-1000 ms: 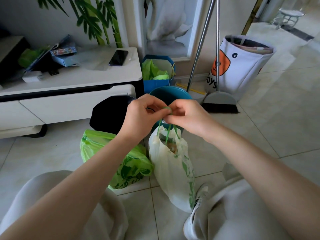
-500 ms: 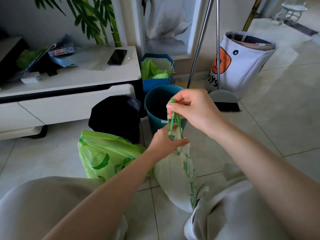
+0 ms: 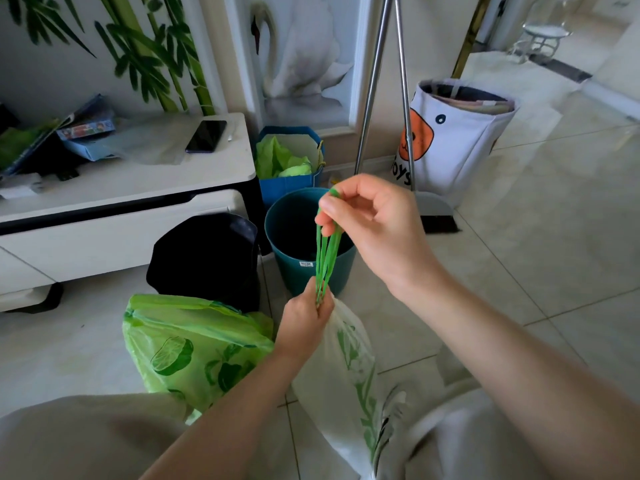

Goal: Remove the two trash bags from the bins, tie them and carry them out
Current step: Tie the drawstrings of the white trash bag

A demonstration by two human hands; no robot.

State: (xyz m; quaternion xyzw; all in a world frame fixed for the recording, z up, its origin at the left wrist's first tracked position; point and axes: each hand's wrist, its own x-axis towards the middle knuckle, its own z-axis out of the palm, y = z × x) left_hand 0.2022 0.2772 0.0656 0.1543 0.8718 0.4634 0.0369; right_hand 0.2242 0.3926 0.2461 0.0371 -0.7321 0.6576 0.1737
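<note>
A white trash bag with green leaf print hangs in front of me over the tiled floor. My left hand is closed around its gathered neck. My right hand pinches the green drawstrings and holds them stretched up above the neck. A green trash bag with a lime print sits on the floor to the left, its top loosely folded. Behind them stand a teal bin and a black bin, both without bags.
A low white cabinet with a phone stands at the left. A blue paper bag, a broom and dustpan, and a white toy basket stand behind the bins. My knees fill the bottom of the view.
My right hand has pulled the green drawstrings up and away, while my left hand dropped from the strings to grip the white bag's neck, closing the bag's mouth.
</note>
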